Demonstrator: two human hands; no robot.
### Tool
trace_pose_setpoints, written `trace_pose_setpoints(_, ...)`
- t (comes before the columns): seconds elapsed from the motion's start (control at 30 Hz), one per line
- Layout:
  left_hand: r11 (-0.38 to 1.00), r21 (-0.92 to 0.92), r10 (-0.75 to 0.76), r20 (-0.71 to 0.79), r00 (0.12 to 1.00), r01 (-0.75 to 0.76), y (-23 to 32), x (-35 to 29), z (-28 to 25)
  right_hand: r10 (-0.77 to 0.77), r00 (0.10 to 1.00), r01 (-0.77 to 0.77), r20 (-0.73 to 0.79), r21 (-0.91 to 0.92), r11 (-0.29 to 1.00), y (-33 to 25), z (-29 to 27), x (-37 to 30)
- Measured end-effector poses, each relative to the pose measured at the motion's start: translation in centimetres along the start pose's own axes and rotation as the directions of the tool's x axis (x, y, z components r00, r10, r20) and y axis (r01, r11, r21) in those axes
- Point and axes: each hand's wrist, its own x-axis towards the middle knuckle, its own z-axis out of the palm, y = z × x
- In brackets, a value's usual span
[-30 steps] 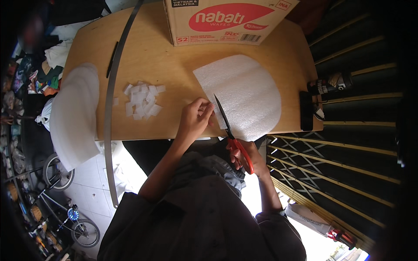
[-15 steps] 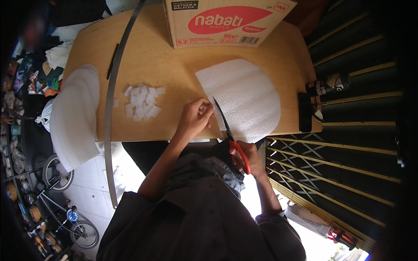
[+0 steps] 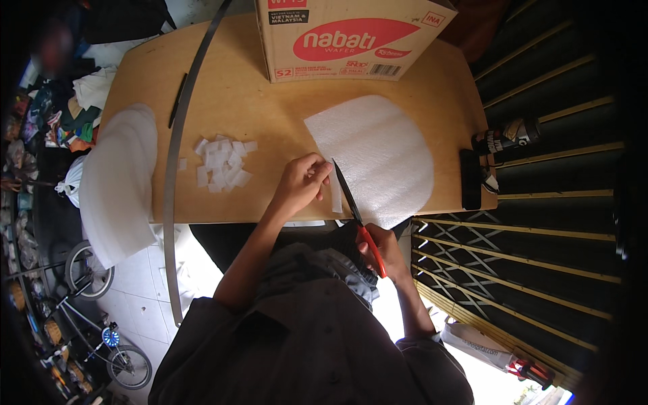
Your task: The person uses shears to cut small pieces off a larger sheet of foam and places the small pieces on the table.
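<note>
**Foam sheet under the scissors**

Wooden table [image 3: 270,101] carries a carton [image 3: 351,37] at its far edge and a white foam sheet [image 3: 378,155] near the front edge. Beside it lies a pile of cut foam squares [image 3: 219,165]. Left hand [image 3: 304,182] pinches a narrow strip [image 3: 335,192] at the sheet's left edge. Right hand [image 3: 385,246] is closed around red-handled scissors [image 3: 354,209], blades at that strip.

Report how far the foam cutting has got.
Done: a pile of small white foam squares lies on the wooden table. In hand: the left hand holds a strip while the right hand works red-handled scissors. Left: most of the white foam sheet remains uncut.
</note>
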Motion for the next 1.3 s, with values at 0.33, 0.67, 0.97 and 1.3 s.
trace_pose_setpoints(0.33,0.992,0.129,-0.021,0.203,0.979,-0.006,0.0,-0.3,-0.5,0.037,0.977,-0.047,0.212,0.043,0.998,-2.5,-1.2,-0.5)
trace_pose_setpoints(0.67,0.994,0.094,0.029,0.271,0.962,-0.056,-0.4,-0.7,-0.9,0.121,0.988,-0.127,0.095,0.063,0.990,-3.0,-1.5,0.1)
trace_pose_setpoints(0.97,0.980,-0.062,0.182,-0.116,0.976,-0.190,1.3,-0.4,-0.8,0.111,0.992,-0.111,0.057,0.006,0.994,-2.5,-1.3,0.3)
trace_pose_setpoints(1.3,0.984,0.114,0.139,-0.004,0.990,-0.138,2.0,0.7,-1.5,0.012,0.998,-0.010,0.068,-0.027,1.000,-3.0,-1.2,0.3)
